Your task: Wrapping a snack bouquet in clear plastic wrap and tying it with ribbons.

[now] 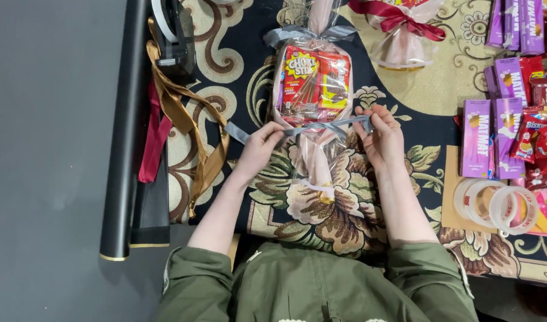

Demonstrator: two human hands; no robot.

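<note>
Closest in: green jacket sleeves, both forearms reaching out over a floral carpet [321,209]. Left hand [262,145] pinched shut on one end of a grey ribbon [321,126], right hand [378,136] closed on the other end, ribbon pulled across between them. Wrapped round the near neck of a clear cellophane snack bundle [312,89] lying right between the two hands, red snack boxes visible inside. No bow on this end yet, just the ribbon crossed over, so tying looks about halfway. Far end of the bundle already cinched with a finished grey bow [309,33].

Right of the right hand: clear tape rolls [494,203] on a cardboard sheet, then purple snack boxes [491,137] and red packets stacked further out. Left of the left hand: gold ribbon [184,119] and dark red ribbon [154,137] hanging loose, a black paper roll [124,149], a tape dispenser [172,36]. Beyond the right hand: another wrapped bundle with a red bow [398,18], looks done.
</note>
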